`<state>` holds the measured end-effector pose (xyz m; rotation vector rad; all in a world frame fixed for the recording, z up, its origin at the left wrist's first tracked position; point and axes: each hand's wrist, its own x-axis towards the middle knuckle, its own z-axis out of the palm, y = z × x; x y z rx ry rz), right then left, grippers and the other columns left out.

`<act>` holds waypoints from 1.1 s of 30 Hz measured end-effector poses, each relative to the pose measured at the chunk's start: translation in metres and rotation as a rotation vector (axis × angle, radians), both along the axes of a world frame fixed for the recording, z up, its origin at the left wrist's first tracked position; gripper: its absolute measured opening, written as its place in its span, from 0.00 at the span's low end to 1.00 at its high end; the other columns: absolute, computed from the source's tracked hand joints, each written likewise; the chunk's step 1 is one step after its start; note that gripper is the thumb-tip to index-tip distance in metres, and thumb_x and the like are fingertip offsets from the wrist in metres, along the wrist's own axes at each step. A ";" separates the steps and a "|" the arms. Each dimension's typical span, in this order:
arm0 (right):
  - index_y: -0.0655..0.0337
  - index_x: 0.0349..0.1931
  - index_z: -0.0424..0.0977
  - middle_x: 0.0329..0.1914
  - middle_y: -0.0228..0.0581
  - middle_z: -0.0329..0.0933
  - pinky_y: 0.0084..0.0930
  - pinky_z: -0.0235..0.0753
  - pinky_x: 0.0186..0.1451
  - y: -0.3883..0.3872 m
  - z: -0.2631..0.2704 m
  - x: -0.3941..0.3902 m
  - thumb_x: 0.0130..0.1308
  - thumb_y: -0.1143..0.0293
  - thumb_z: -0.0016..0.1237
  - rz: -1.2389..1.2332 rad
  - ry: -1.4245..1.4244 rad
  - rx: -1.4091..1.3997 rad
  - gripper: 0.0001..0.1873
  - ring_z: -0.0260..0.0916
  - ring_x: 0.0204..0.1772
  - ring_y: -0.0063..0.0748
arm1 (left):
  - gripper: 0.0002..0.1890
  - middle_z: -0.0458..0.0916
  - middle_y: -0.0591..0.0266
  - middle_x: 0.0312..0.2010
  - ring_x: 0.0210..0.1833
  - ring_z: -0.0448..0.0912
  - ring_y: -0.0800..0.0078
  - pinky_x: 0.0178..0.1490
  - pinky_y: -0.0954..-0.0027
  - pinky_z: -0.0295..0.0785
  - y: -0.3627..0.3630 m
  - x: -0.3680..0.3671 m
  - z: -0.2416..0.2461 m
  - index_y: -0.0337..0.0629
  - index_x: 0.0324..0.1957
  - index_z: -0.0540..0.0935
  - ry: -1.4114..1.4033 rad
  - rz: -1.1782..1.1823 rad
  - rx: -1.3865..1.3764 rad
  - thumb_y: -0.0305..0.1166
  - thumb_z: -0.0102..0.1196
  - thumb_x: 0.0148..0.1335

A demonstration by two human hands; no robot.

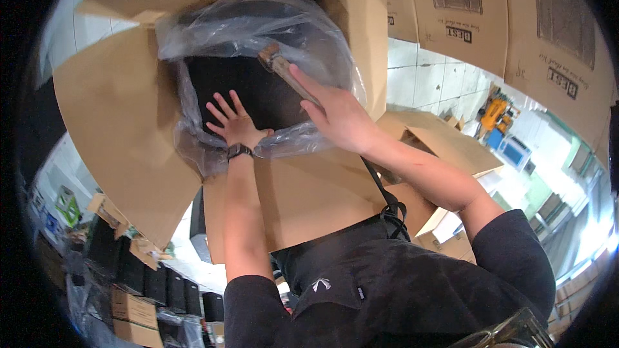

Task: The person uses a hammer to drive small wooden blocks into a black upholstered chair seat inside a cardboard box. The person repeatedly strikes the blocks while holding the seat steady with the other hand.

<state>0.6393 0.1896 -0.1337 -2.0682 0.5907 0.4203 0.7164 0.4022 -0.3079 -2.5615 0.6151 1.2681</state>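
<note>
An open cardboard box [309, 188] stands before me with its flaps spread. Clear plastic film [232, 34] lines it, around a black object [222, 75] whose flat surface shows inside. My left hand [237, 123], with a dark watch at the wrist, lies with its fingers spread on the black surface, near the film's lower edge. In my right hand [333, 111] is the wooden handle of a brush-like tool [285, 67]. Its reddish-brown head hangs over the film and the black object; the exact kind of tool cannot be told.
Large printed cartons [459, 19] stand at the upper right. Another opened cardboard box [435, 135] sits right of mine. Several black cabinets or boxes [154, 285] and a smaller carton [135, 316] are at the lower left. An orange machine or tool [494, 113] lies farther right on the tiled floor.
</note>
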 end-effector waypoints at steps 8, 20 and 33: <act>0.43 0.83 0.49 0.40 0.62 0.81 0.54 0.77 0.52 0.023 -0.010 -0.052 0.74 0.71 0.49 0.377 0.483 -0.126 0.40 0.78 0.45 0.67 | 0.87 0.15 0.43 0.82 0.83 0.18 0.33 0.74 0.15 0.38 -0.009 0.008 0.010 0.57 0.82 0.24 0.111 0.022 0.042 0.69 0.79 0.32; 0.34 0.83 0.46 0.46 0.69 0.81 0.57 0.77 0.53 0.027 -0.016 -0.076 0.75 0.70 0.48 0.350 0.556 -0.212 0.40 0.79 0.49 0.70 | 0.88 0.17 0.47 0.83 0.84 0.20 0.35 0.75 0.16 0.37 -0.004 0.008 0.004 0.56 0.82 0.24 0.109 0.047 -0.004 0.70 0.78 0.33; 0.38 0.82 0.53 0.44 0.64 0.83 0.39 0.79 0.50 0.010 -0.015 -0.048 0.78 0.65 0.49 0.119 0.306 -0.161 0.35 0.82 0.39 0.59 | 0.82 0.18 0.40 0.82 0.84 0.23 0.33 0.77 0.20 0.38 -0.014 -0.006 0.012 0.53 0.82 0.26 0.045 0.144 -0.093 0.62 0.78 0.41</act>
